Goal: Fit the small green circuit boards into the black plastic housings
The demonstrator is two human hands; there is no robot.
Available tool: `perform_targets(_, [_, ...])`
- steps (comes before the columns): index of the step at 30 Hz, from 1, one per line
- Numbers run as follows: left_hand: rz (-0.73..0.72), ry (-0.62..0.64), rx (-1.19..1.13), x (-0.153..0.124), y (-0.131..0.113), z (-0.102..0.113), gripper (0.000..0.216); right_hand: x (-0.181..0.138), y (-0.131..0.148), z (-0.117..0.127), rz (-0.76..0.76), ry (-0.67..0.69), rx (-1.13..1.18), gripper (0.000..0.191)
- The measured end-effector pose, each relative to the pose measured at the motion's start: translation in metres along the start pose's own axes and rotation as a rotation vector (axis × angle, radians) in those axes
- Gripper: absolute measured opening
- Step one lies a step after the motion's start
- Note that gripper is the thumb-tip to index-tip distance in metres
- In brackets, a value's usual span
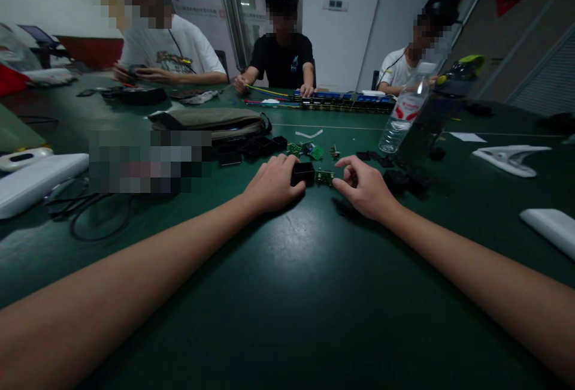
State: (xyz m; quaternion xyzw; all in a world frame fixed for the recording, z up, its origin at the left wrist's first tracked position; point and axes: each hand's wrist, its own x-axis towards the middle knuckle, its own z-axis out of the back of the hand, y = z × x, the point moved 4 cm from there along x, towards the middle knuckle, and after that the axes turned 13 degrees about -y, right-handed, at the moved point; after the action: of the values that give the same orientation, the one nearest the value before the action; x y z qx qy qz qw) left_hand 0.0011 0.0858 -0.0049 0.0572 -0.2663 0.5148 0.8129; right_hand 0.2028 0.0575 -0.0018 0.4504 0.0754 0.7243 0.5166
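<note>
My left hand (272, 185) rests on the dark green table (291, 294), fingers curled round a small black plastic housing (303, 172). My right hand (366, 189) pinches a small green circuit board (324, 177) that pokes into the open end of that housing. Both forearms stretch in from the bottom corners. Just beyond my hands lie more small green boards (312, 150) and a row of black housings (247, 150).
A clear water bottle (406, 113) and a dark bottle with a yellow-green cap (442, 105) stand at the right. A tan pouch (211, 120), cables (96, 216) and white devices (31, 180) lie to the left. Three other people sit at the far side.
</note>
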Motion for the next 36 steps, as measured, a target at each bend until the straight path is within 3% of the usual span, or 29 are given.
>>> perform_targets(6, [-0.004, -0.034, -0.02, 0.001, 0.002, -0.001, 0.036, -0.037, 0.007, 0.024, 0.095, 0.139, -0.158, 0.033])
perform_targets(9, [-0.007, -0.035, -0.037, 0.0, 0.0, 0.001, 0.036, -0.043, 0.004, 0.027, 0.064, 0.18, -0.212, 0.034])
perform_targets(16, [-0.012, -0.055, -0.047, -0.008, 0.002, 0.004, 0.038, -0.022, -0.005, 0.015, 0.046, 0.081, -0.231, 0.029])
perform_targets(22, [-0.036, -0.035, -0.001, -0.01, 0.003, 0.006, 0.036, -0.002, -0.007, 0.004, 0.089, -0.011, -0.108, 0.029])
perform_targets(29, [-0.053, 0.003, -0.044, -0.01, 0.007, 0.005, 0.037, 0.002, -0.009, 0.004, 0.09, 0.051, -0.064, 0.011])
perform_targets(36, [-0.093, 0.069, -0.109, -0.013, 0.009, 0.01, 0.04, -0.001, -0.005, 0.015, 0.137, -0.059, -0.007, 0.031])
